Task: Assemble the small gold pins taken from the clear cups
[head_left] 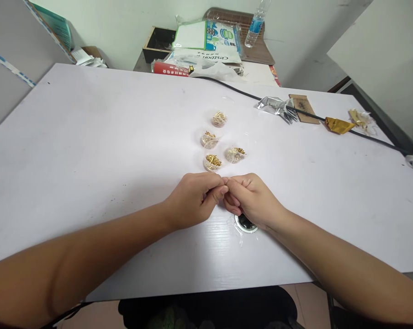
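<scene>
White tabletop [90, 137] is left broadly bare; left hand [193, 201] and right hand [251, 201] are pinched together, grip contents hidden, near small cups [213, 162].

At the far edge of the white table [90, 137], a clear plastic water bottle [256, 25] stands behind printed packets [206, 43], while a black cable [295, 109] runs rightwards past crumpled silver foil [273, 106] and a gold foil scrap [336, 125].

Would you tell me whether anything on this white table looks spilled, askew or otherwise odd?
Nothing is spilled: the four small clear cups of gold pins stand upright. Only the far right edge looks untidy, with a torn silver foil packet and gold wrapper lying along the black cable.
</scene>
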`<state>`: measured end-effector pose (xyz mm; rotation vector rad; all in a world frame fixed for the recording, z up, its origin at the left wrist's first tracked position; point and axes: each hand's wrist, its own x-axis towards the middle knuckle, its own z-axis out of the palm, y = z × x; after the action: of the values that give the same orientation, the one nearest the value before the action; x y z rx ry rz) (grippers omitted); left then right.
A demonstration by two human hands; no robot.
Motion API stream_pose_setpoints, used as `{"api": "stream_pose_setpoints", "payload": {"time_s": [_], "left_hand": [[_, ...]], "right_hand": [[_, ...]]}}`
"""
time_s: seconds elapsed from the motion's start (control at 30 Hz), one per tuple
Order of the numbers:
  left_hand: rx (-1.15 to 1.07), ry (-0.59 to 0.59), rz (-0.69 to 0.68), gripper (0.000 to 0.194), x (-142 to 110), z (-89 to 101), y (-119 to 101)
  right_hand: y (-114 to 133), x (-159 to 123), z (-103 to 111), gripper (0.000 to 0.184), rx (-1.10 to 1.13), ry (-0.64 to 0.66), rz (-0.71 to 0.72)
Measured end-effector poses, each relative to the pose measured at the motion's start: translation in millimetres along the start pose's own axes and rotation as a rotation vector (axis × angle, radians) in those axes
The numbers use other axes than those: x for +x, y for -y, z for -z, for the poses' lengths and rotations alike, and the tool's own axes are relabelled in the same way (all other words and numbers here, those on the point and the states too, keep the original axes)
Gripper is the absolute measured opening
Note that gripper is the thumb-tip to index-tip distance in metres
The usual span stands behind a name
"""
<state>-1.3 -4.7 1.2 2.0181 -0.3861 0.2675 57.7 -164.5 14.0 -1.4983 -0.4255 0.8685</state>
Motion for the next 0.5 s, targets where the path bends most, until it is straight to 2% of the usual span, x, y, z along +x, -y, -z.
{"api": "stream_pose_setpoints", "payload": {"time_s": [0.33,0.5], "left_hand": [[0.011,-0.024,-0.019,0.028,-0.4,-1.0,-0.2],[-0.021,-0.008,0.026,0.028,0.6,-0.8,0.4]], "right_hand": [[-1.7,2.8,-2.1,0.051,0.077,-0.007,-0.025],[-0.4,3.0,0.5,0.053,0.061,0.006,-0.045]]}}
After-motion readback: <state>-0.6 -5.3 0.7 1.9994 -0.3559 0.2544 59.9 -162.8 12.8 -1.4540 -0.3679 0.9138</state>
